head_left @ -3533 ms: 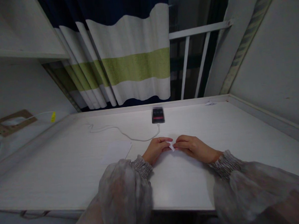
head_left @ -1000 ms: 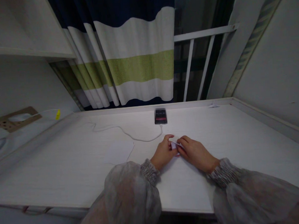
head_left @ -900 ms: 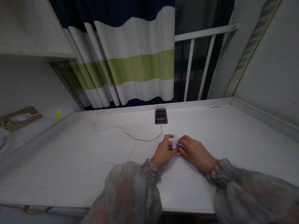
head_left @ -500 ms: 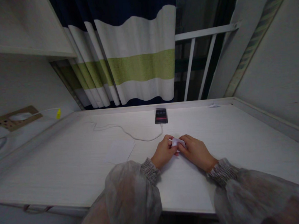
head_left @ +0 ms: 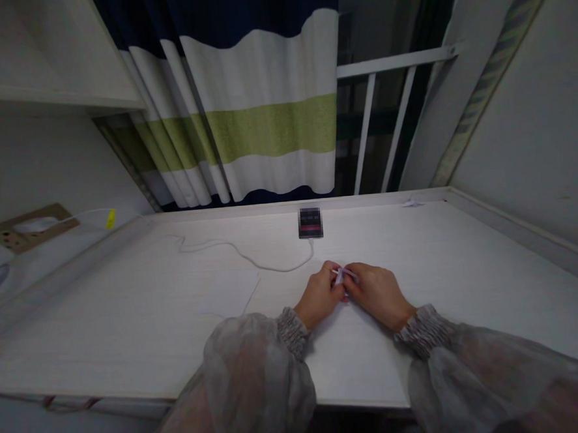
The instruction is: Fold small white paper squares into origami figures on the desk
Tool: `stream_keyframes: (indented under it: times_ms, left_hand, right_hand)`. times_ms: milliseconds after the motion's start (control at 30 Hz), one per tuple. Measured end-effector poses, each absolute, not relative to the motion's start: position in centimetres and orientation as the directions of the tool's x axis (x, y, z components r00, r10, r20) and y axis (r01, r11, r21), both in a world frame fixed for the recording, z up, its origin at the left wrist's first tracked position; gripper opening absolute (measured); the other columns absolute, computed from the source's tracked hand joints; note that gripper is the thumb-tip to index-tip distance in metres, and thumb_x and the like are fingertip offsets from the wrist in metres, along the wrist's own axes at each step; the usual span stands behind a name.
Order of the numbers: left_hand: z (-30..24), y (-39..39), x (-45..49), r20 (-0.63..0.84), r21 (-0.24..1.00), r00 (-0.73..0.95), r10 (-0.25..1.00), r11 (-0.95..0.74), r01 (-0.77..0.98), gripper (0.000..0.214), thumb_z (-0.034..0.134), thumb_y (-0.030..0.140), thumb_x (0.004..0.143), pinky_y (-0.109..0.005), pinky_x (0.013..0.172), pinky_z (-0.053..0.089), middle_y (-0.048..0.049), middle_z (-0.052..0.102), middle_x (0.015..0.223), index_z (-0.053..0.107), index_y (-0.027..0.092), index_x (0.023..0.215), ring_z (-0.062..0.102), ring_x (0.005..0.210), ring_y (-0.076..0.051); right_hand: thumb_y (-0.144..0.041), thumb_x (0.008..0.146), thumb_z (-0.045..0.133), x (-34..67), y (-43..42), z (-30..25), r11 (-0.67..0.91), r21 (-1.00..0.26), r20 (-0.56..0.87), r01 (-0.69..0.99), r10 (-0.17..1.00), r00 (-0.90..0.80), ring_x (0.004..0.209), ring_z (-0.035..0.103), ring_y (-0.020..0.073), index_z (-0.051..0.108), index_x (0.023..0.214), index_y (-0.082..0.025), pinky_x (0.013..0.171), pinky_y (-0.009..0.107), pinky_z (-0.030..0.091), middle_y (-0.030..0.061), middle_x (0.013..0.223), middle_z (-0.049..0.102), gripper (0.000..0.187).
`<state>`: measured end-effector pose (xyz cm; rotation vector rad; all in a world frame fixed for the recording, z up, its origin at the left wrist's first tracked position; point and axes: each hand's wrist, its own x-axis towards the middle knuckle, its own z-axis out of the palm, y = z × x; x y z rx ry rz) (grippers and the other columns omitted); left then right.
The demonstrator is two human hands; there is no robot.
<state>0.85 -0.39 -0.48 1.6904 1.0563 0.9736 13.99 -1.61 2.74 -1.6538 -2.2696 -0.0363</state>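
Between my two hands is a small piece of folded white paper (head_left: 340,277), held just above the white desk. My left hand (head_left: 320,294) pinches its left side, with thumb and fingers closed. My right hand (head_left: 374,291) grips the right side, its fingertips almost meeting those of the left. The fingers cover much of the paper, so its full shape is hidden. To the left of my left hand, flat white paper (head_left: 232,292) lies on the desk.
A phone-like device (head_left: 310,223) with a blurred screen stands at the desk's back, a white cable (head_left: 242,253) running left from it. Crumpled white paper (head_left: 412,202) lies at the back right. A power strip (head_left: 25,229) is on the left wall. The desk's front edge (head_left: 362,406) is near me.
The folded paper has turned between my fingers and now shows thinner edges. My hands have drawn slightly closer together, and the camera view has shifted a little.
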Motion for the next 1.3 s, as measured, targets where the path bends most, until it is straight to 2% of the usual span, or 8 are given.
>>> stream_keyframes:
  times_ms: [133, 433, 567, 700, 867, 1000, 1167, 1300]
  left_hand:
    - [-0.7, -0.2, 0.9, 0.154, 0.962, 0.299, 0.942, -0.212, 0.173, 0.018, 0.047, 0.01, 0.072, -0.021, 0.051, 0.05, 0.0021, 0.058, 0.07, 0.043, 0.018, 0.089, 0.058, 0.057, -0.009]
    - [0.0, -0.3, 0.4, 0.132, 0.963, 0.232, 0.964, -0.18, 0.199, 0.015, 0.05, 0.013, 0.074, -0.017, 0.05, 0.045, 0.0013, 0.06, 0.074, 0.051, 0.015, 0.089, 0.056, 0.05, -0.006]
    - [0.3, -0.3, 0.3, 0.114, 0.953, 0.193, 0.975, -0.162, 0.255, 0.018, 0.051, 0.014, 0.074, -0.017, 0.051, 0.044, 0.0021, 0.059, 0.065, 0.056, 0.014, 0.091, 0.056, 0.049, -0.006]
    - [-0.2, 0.2, 0.2, 0.089, 0.965, 0.16, 0.983, -0.125, 0.23, 0.023, 0.052, 0.013, 0.071, -0.018, 0.051, 0.045, 0.0008, 0.06, 0.062, 0.058, 0.011, 0.093, 0.056, 0.049, -0.008]
    - [-0.6, 0.4, 0.2, 0.083, 0.97, 0.23, 0.97, -0.131, 0.203, 0.021, 0.049, 0.014, 0.073, -0.02, 0.054, 0.047, -0.0009, 0.064, 0.068, 0.063, 0.012, 0.087, 0.056, 0.051, -0.008]
    - [-0.6, 0.3, 0.2, 0.077, 0.97, 0.228, 0.97, -0.126, 0.208, 0.02, 0.048, 0.015, 0.074, -0.018, 0.053, 0.045, -0.0011, 0.063, 0.068, 0.063, 0.012, 0.086, 0.054, 0.049, -0.007]
    - [-0.9, 0.4, 0.3, 0.055, 0.967, 0.216, 0.975, -0.107, 0.233, 0.018, 0.052, 0.018, 0.071, -0.018, 0.049, 0.044, -0.0001, 0.061, 0.064, 0.061, 0.011, 0.085, 0.054, 0.048, -0.008]
    - [-1.0, 0.5, 0.3, 0.052, 0.96, 0.213, 0.976, -0.107, 0.258, 0.02, 0.05, 0.016, 0.07, -0.019, 0.052, 0.045, 0.0003, 0.062, 0.061, 0.063, 0.012, 0.086, 0.055, 0.049, -0.009]
  right_hand:
    - [-0.023, 0.082, 0.043, 14.1, -1.4, 2.6, 0.349, -0.194, 0.28, 0.917, 0.915, -0.29, 0.069, 0.062, 0.0181, 0.062, 0.081, -0.018, 0.055, 0.025, 0.035, 0.0045, 0.08, 0.068, 0.02]
    - [-0.023, 0.082, 0.041, 15.0, -0.6, 1.4, 0.495, -0.402, 0.405, 0.77, 0.851, -0.335, 0.059, 0.06, 0.0134, 0.06, 0.094, -0.019, 0.061, 0.024, 0.043, 0.0031, 0.082, 0.068, 0.023]
    - [-0.02, 0.081, 0.042, 15.2, -0.4, 1.1, 0.523, -0.469, 0.439, 0.712, 0.837, -0.326, 0.068, 0.062, 0.0154, 0.061, 0.094, -0.018, 0.063, 0.026, 0.046, 0.0045, 0.085, 0.068, 0.024]
    - [-0.015, 0.079, 0.042, 15.3, -0.2, 0.9, 0.599, -0.517, 0.518, 0.612, 0.788, -0.333, 0.082, 0.06, 0.0164, 0.064, 0.094, -0.019, 0.073, 0.028, 0.047, 0.0059, 0.09, 0.066, 0.027]
    - [-0.012, 0.077, 0.042, 15.3, 0.0, 0.8, 0.628, -0.565, 0.516, 0.535, 0.775, -0.364, 0.078, 0.06, 0.0154, 0.066, 0.091, -0.02, 0.069, 0.029, 0.049, 0.0058, 0.085, 0.063, 0.028]
    - [-0.012, 0.077, 0.044, 15.3, 0.1, 0.6, 0.624, -0.556, 0.505, 0.549, 0.778, -0.373, 0.078, 0.06, 0.0156, 0.067, 0.087, -0.018, 0.071, 0.03, 0.049, 0.0063, 0.085, 0.064, 0.026]
    - [-0.017, 0.076, 0.049, 15.2, 0.2, 0.3, 0.561, -0.501, 0.483, 0.659, 0.813, -0.325, 0.078, 0.061, 0.0165, 0.063, 0.097, -0.016, 0.073, 0.031, 0.049, 0.0067, 0.088, 0.066, 0.025]
    - [-0.014, 0.075, 0.048, 15.1, 0.1, 0.5, 0.551, -0.457, 0.443, 0.698, 0.822, -0.358, 0.079, 0.062, 0.0169, 0.065, 0.09, -0.016, 0.074, 0.03, 0.048, 0.0057, 0.085, 0.067, 0.022]
